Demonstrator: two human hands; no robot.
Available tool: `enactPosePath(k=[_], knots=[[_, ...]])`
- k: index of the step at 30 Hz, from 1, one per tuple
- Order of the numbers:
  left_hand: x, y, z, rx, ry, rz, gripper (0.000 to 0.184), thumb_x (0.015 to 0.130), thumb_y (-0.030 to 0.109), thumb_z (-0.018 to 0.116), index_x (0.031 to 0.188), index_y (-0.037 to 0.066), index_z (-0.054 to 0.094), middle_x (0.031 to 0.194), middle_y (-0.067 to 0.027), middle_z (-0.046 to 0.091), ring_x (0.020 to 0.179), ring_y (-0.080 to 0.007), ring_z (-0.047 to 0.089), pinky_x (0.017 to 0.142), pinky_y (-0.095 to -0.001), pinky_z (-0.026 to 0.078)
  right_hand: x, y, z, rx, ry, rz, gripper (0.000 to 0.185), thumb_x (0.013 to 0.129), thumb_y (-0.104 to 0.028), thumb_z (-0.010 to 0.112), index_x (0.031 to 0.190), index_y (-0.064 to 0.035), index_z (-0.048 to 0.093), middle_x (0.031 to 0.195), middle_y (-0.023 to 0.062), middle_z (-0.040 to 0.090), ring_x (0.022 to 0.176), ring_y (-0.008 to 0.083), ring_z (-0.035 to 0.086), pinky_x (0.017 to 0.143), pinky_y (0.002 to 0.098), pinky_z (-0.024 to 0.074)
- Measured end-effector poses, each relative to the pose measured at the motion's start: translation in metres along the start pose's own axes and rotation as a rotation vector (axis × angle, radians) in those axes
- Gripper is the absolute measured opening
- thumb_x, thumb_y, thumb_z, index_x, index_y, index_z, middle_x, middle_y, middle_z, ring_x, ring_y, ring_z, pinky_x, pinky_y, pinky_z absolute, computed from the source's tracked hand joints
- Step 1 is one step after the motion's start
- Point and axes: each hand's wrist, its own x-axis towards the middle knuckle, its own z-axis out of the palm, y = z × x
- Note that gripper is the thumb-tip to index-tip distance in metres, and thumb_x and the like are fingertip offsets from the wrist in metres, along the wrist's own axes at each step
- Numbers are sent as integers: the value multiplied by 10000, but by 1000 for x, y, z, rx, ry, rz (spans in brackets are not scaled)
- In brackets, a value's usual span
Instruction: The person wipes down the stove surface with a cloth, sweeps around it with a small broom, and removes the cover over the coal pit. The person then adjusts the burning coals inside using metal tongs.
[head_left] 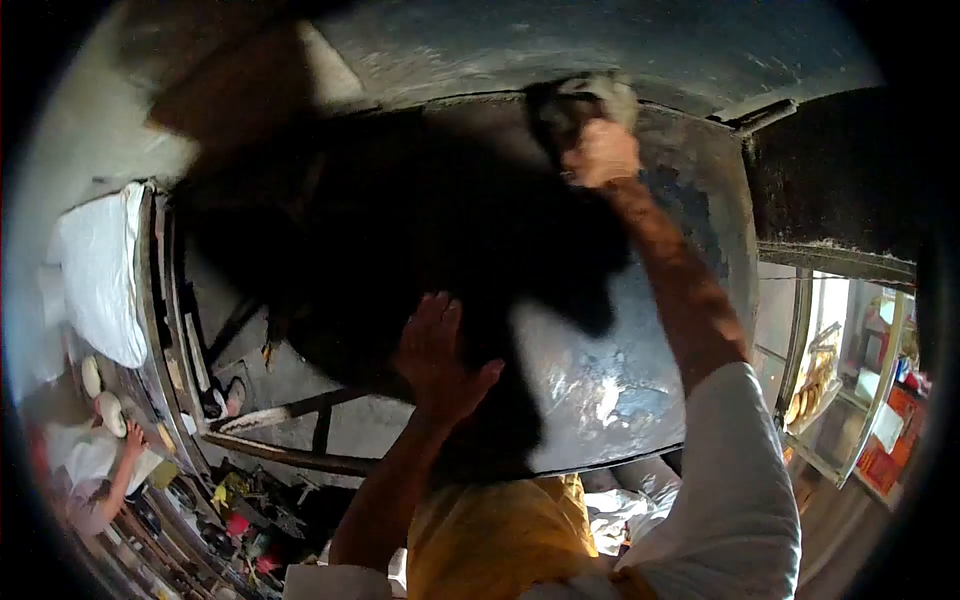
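Note:
My right hand (605, 155) is stretched far forward, its fingers closed on a bunched greyish rag (612, 92). The rag sits at the far edge of a dark, worn metal surface (610, 385), where it meets a grey upright panel; hand and rag are slightly blurred. My left hand (440, 350) lies in shadow nearer to me, fingers stretched and thumb out to the right. It holds nothing and appears to rest flat on the same surface. A large black shadow covers the middle of the surface and hides its detail.
At the left, a co-worker's hand (134, 436) is near pale oblong pieces (108, 408), below a white cloth (105, 270). A metal frame bar (290, 455) borders the surface. Colourful litter (240, 522) lies below. Shelves with bread-like items (805, 400) stand right.

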Motion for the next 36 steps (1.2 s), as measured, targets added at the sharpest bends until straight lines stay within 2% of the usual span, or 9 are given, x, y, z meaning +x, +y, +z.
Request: enactPosePath(k=[2,5,11,12,14,15,21,27,36], knots=[[-1,28,15,-61,-17,-100,859,876,678,531,1431,34,406,1461,-189,439,1360,-383,393,1102,-517,300,-21,-30,21,-272,267,68,573,874,-451,627,1346,-141,529,1122,235,650,871,384,684,724,456,570],[-3,-14,-21,-87,120,-45,761,831,456,684,1414,29,445,1418,-199,488,1314,-389,446,1090,-501,327,-33,-110,94,-28,97,-109,301,870,-322,628,1107,-142,673,913,186,683,749,360,665,604,493,526],[-43,-45,-54,-495,152,-271,704,884,362,585,1453,8,369,1490,-204,384,1363,-381,371,1121,-489,283,-153,-194,58,60,24,-51,345,904,-312,626,1230,-202,598,1213,131,598,1016,365,623,773,506,516],[-53,-55,-69,-530,199,-286,692,882,325,586,1455,6,365,1491,-201,382,1362,-374,371,1124,-481,283,-128,-183,76,-106,164,-334,318,925,-314,609,1232,-232,591,1169,155,604,1006,373,626,791,518,510],[-88,-79,-82,-671,144,-432,648,879,225,563,1454,1,364,1478,-179,399,1354,-337,385,1128,-450,284,-88,-180,80,0,43,124,372,941,-396,559,1267,-219,577,1170,186,609,885,391,649,729,524,529],[-105,-92,-85,-718,133,-487,636,878,192,556,1454,0,364,1474,-172,405,1351,-325,389,1130,-439,285,-39,-164,89,-331,-42,52,420,926,-388,575,1288,-175,560,1078,204,642,771,403,647,653,504,532],[-152,-122,-132,-542,70,-759,506,920,56,475,1420,-3,417,1417,-154,470,1304,-281,448,1105,-392,328,69,-155,99,-197,248,92,393,932,-373,541,1273,-186,597,960,142,699,913,380,669,728,461,549],[-172,-122,-127,-750,85,-731,451,965,102,497,1404,10,447,1396,-130,497,1279,-248,479,1083,-371,354,0,-154,78,55,145,82,410,896,-307,625,1300,-249,585,1254,134,617,1094,392,610,897,466,510],[-152,-130,-128,-724,-141,-511,429,966,97,487,1386,7,469,1362,-131,530,1253,-239,503,1064,-364,375,-223,-194,69,55,157,207,458,817,-200,706,1254,-171,571,1239,175,560,1070,426,586,871,469,519]])
